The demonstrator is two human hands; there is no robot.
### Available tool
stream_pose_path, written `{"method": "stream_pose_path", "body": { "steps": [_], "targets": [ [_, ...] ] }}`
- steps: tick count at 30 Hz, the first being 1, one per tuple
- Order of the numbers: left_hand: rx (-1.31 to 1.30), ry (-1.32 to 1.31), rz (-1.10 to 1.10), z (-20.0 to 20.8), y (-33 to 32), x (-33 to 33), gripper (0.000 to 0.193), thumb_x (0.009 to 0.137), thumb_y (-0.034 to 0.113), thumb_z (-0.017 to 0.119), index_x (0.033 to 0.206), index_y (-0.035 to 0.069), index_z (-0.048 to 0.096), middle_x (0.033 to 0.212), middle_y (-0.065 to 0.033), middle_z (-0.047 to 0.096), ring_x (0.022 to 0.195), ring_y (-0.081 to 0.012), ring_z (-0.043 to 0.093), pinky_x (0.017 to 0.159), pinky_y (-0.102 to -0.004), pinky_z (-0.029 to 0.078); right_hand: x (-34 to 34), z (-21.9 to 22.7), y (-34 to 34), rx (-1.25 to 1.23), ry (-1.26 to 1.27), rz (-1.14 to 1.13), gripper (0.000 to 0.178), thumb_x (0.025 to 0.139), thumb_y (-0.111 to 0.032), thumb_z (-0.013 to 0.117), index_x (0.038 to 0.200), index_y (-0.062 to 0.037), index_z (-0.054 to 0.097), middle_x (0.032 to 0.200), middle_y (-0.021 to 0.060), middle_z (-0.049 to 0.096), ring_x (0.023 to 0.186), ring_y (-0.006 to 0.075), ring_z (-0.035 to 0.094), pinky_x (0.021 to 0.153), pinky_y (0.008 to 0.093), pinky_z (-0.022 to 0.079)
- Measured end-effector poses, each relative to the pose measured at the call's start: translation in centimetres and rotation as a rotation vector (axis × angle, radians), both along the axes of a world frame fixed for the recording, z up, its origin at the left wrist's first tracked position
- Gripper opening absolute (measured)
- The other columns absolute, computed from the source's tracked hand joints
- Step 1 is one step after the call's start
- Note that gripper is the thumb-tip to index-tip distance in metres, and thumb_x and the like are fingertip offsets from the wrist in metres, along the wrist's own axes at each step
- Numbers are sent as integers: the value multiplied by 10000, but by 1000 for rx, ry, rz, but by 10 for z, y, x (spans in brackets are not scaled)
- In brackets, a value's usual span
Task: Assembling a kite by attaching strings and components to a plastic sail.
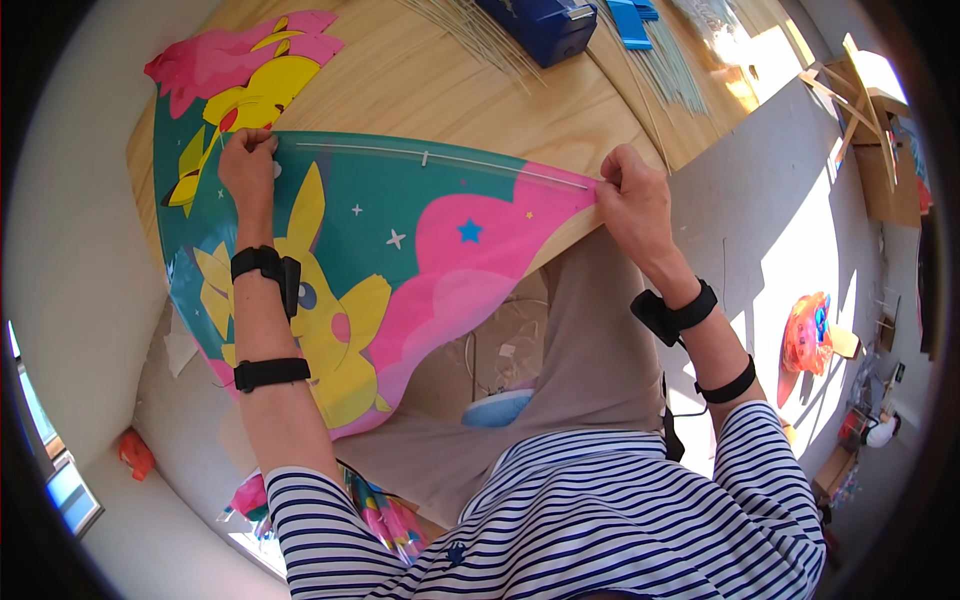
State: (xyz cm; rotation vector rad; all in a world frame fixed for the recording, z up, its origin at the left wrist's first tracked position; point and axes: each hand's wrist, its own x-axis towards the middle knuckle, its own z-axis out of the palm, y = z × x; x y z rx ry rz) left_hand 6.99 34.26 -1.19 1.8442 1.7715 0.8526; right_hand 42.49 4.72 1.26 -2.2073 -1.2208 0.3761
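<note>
A kite sail (335, 205), green and pink with a yellow cartoon animal, spreads over the table edge and hangs down over my lap. A thin white rod (480, 168) lies along its upper edge, with a small pale fitting (424, 158) around its middle. My left hand (250, 170) is closed, pinching the sail's top edge near the rod's left end. At the pointed right corner, the fingers of my right hand (637, 200) are closed on the sail, just beyond the rod's other end. More printed sheet (225, 70) lies folded beyond my left hand.
On the wooden table (400, 95) stand a dark blue tape dispenser (545, 30) and bundles of thin rods (668, 78) beside blue strips (628, 22). To the right, a red-orange bag (808, 335) sits on the floor near a cardboard box (892, 190).
</note>
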Motion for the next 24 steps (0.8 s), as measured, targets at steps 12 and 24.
{"method": "stream_pose_path", "body": {
  "steps": [12,24],
  "targets": [
    [8,2,-18,-2,1,-1,113,814,83,726,895,8,700,768,-62,687,595,-134,614,549,-268,478,-1,3,1,-31,-100,33,115,761,-36,565,875,-34,553,740,207,635,748,419,636,660,502,482],
    [8,85,29,1,0,5,140,809,99,729,918,18,696,816,-86,702,651,-188,654,601,-311,504,10,-1,4,-68,-14,37,104,762,-29,552,861,-19,581,739,230,635,746,429,635,670,496,489]
  ]
}}
